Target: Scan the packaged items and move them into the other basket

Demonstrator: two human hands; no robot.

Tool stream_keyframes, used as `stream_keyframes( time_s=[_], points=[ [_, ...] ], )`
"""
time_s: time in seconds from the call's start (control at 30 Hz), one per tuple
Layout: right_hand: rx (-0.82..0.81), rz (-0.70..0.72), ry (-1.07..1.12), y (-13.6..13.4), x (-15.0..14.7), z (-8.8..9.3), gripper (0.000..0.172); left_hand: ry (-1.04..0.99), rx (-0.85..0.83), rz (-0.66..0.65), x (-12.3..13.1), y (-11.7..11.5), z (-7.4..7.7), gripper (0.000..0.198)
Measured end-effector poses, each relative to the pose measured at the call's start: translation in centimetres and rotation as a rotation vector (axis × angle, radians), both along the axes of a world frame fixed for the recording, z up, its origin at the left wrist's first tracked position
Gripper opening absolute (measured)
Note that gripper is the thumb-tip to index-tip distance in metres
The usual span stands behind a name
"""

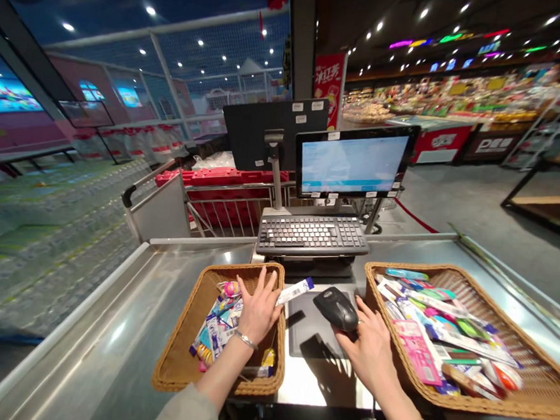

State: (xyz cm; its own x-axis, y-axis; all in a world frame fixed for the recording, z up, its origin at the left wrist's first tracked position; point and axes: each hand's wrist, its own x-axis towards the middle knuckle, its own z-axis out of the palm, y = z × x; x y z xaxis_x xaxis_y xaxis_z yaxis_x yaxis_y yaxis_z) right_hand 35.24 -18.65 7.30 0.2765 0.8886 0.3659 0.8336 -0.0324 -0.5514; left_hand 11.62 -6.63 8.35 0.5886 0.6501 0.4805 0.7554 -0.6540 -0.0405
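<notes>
My left hand (261,304) is over the right side of the left wicker basket (174,348), its fingers spread at the top. A white and blue packet (295,291) with a barcode is held by its left end at this hand and sticks out to the right, past the basket's rim. My right hand (370,344) is closed on a black barcode scanner (335,307), whose head points up and left towards the packet. Small colourful packages lie in the left basket. The right wicker basket (466,405), beside my right hand, holds several toothbrush-like packs and wrapped items.
Behind the baskets are a keyboard (310,233), a lit monitor (356,165) and a second screen's dark back (251,138). The metal counter (124,310) has raised edges. A shopping cart (227,210) stands behind it; stacked bottle packs (61,232) are at the left.
</notes>
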Motion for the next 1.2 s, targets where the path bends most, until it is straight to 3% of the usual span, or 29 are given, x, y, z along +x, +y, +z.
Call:
stream_keyframes(
  time_s=[0.37,1.2],
  points=[
    [-0.010,0.013,-0.021,-0.3,0.2,0.4,0.017,-0.031,0.032,-0.044,1.6,0.7,0.3,0.020],
    [0.012,0.023,0.001,-0.1,0.5,1.1,0.020,-0.061,0.036,-0.054,2.2,0.9,0.3,0.019]
  ],
)
